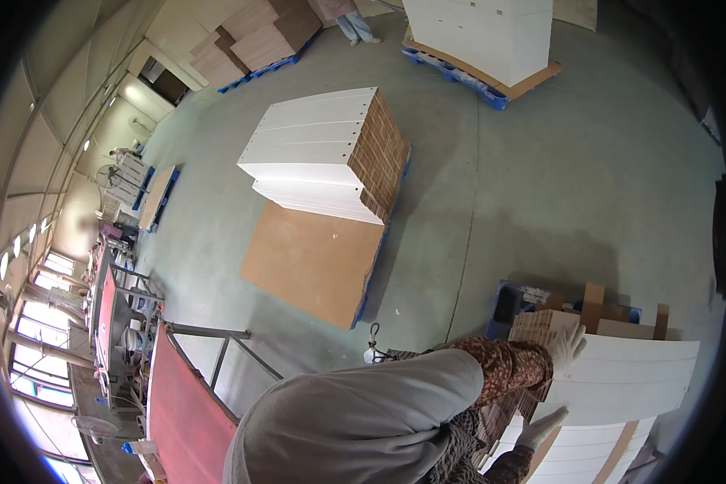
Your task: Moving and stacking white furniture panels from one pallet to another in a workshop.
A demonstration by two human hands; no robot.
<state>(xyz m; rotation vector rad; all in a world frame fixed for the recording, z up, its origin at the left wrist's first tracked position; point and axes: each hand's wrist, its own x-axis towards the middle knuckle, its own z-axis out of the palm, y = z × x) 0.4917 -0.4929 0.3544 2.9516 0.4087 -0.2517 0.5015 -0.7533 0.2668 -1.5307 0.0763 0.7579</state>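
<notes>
Both my hands wear pale gloves and are at the near end of a long white panel (621,379) at the lower right. My left hand (567,347), below a brown patterned sleeve, rests at the panel's upper corner with its fingers stretched out. Along the lower edge lies my right hand (543,427), fingers straight and flat. No closed grip shows on either. The panel sits at an angle over more white panels (577,456). Beside my left hand, stacked brown board edges (532,327) show. My grey-clad shoulder (355,427) hides part of the stack.
A blue pallet (504,300) and upright cardboard strips (593,305) stand behind the panel. Mid-floor, a panel stack (314,133) and a brown board (314,258) share a pallet. A red-topped table (185,411) is at lower left. Another person (353,24) stands far off.
</notes>
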